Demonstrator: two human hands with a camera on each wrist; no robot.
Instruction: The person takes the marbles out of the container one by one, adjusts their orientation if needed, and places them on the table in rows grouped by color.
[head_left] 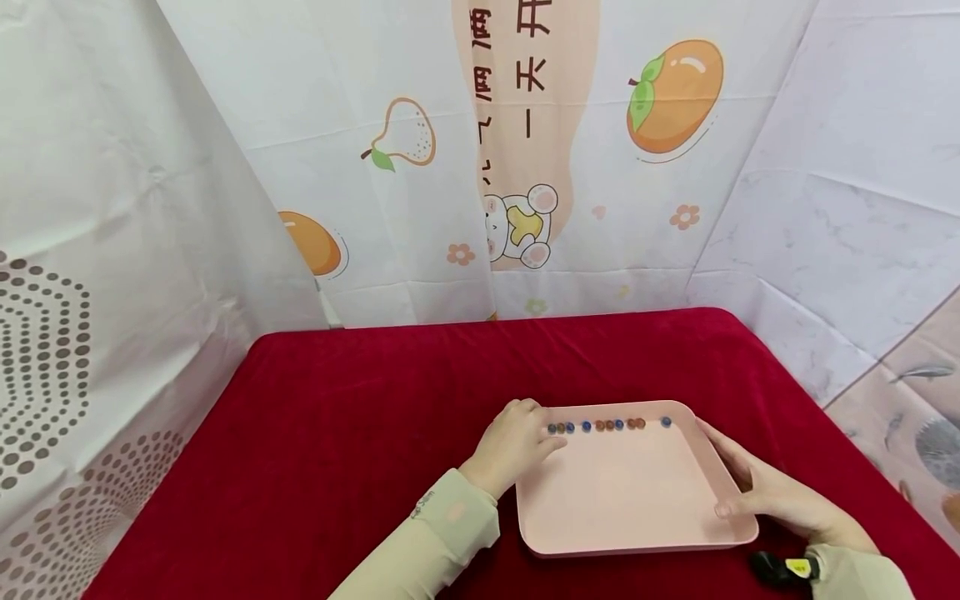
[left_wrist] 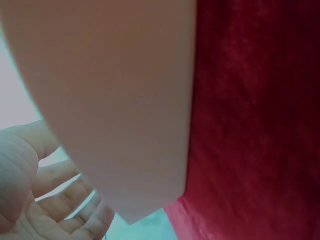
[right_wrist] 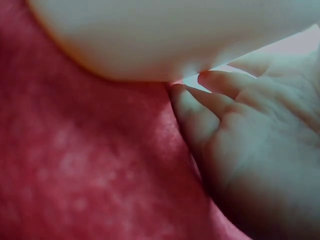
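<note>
A shallow pink tray (head_left: 622,492) lies on the red cloth, its outer wall filling much of both wrist views. Inside, several small blue and orange-brown marbles (head_left: 618,424) form a loose row along the far wall. My left hand (head_left: 517,442) reaches over the tray's far left corner, loosely bent fingers beside the leftmost marbles. In the left wrist view those fingers (left_wrist: 60,202) spread past the rim. On the right side, my right hand (head_left: 780,496) holds the tray, thumb over the rim and fingers along the outer wall.
Red velvet cloth (head_left: 360,450) covers the table, which ends at a far edge below a printed white curtain (head_left: 420,217). White sheets hang on the left and right. A black strap piece with a yellow label (head_left: 802,568) sits at the right wrist.
</note>
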